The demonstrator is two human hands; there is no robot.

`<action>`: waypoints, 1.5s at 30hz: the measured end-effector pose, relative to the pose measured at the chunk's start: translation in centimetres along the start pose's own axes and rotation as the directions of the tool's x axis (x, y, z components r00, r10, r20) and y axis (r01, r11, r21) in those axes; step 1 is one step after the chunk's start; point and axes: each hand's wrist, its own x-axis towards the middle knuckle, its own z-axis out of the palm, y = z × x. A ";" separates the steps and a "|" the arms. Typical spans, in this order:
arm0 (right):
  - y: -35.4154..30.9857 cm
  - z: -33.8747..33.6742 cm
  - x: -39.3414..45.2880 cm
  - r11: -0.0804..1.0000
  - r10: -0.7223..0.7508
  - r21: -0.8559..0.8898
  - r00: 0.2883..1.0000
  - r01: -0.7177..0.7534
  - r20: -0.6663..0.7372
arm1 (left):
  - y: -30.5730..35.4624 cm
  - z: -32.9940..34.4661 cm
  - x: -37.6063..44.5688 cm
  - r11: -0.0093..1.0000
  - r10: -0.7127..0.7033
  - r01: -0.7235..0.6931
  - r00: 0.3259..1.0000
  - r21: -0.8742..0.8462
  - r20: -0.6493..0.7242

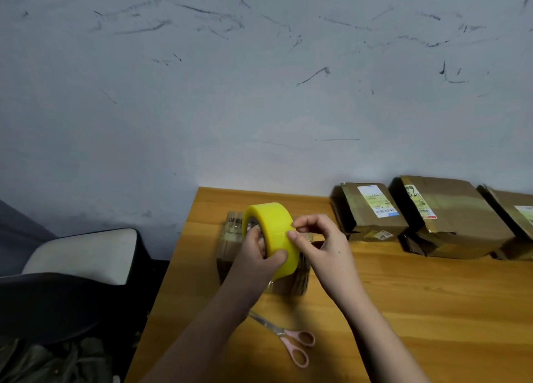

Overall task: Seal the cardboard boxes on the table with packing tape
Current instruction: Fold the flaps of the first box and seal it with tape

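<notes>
Scuffed grey wall is seen behind the wooden surface (403, 310). The yellow tape roll (274, 232) is gripped by the left hand (261, 255) above a cardboard box (230, 238). The tape end is pinched by the right hand (314, 238) fingers (292, 234); it should be peeled slowly and pulled straight.

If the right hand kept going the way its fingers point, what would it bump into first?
The right hand points left, fingertips already pinching at the yellow tape roll, so the roll comes first.
</notes>
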 end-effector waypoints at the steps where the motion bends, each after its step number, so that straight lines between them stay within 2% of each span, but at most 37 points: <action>1: 0.0 -0.1 0.1 0.999 0.031 0.028 0.999 -0.031 -0.007 | -0.2 -0.1 0.0 1.000 0.003 -0.003 1.000 0.015 0.002; 4: 0.3 -0.1 0.3 0.991 0.101 0.089 0.995 -0.100 -0.014 | -0.8 -0.3 0.1 0.994 0.024 -0.028 0.999 0.105 0.039; 10: 0.3 1.3 0.3 0.999 0.051 -0.006 0.993 -0.052 -0.109 | -1.5 -0.2 0.0 0.945 0.062 -0.074 0.997 0.317 0.051; 13: 0.5 1.9 0.1 0.986 -0.107 -0.145 0.979 0.083 -0.172 | -1.4 -0.2 0.1 0.879 0.162 -0.138 0.987 0.456 -0.014; 15: 0.8 2.0 -0.2 0.913 -0.290 -0.349 0.938 0.210 -0.192 | -1.4 -0.3 0.2 0.828 0.231 -0.160 0.971 0.537 -0.067; 17: 0.9 1.9 -0.3 0.813 -0.426 -0.502 0.890 0.296 -0.165 | -1.5 -0.2 0.2 0.828 0.241 -0.156 0.966 0.539 -0.092; 20: 1.0 1.6 -0.1 0.713 -0.517 -0.604 0.849 0.357 -0.108 | -1.8 0.1 0.5 0.887 0.189 -0.114 0.974 0.448 -0.127; 24: 1.5 1.3 -0.1 0.633 -0.548 -0.671 0.836 0.386 -0.037 | -2.6 0.0 1.0 0.894 0.157 -0.064 0.972 0.444 -0.175; 26: 1.6 1.6 0.0 0.670 -0.529 -0.647 0.845 0.364 -0.073 | -2.6 -0.2 1.2 0.896 0.135 -0.051 0.978 0.442 -0.162; 30: 1.0 2.3 0.4 0.809 -0.422 -0.513 0.891 0.286 -0.169 | -2.0 -0.7 1.3 0.924 0.093 -0.068 0.995 0.376 -0.047; 32: 0.5 2.4 0.9 0.909 -0.279 -0.372 0.937 0.187 -0.211 | -1.7 -1.1 1.3 0.925 0.091 -0.090 0.996 0.369 0.015; 34: 0.2 2.2 1.8 0.977 -0.102 -0.203 0.973 0.059 -0.209 | -1.5 -1.6 1.0 0.885 0.133 -0.145 0.989 0.443 0.057; 38: 0.0 1.9 3.2 0.990 0.112 0.109 0.979 -0.094 -0.170 | -1.1 -1.9 0.4 0.739 0.178 -0.214 0.977 0.639 0.121; 42: 0.4 1.3 3.7 0.975 0.151 0.182 0.983 -0.130 -0.108 | -0.6 -1.5 0.2 0.739 0.153 -0.157 0.986 0.656 0.063; 45: 0.3 1.6 3.3 0.981 0.129 0.166 0.978 -0.102 -0.161 | -0.6 -1.0 0.0 0.656 0.185 -0.202 0.977 0.727 0.105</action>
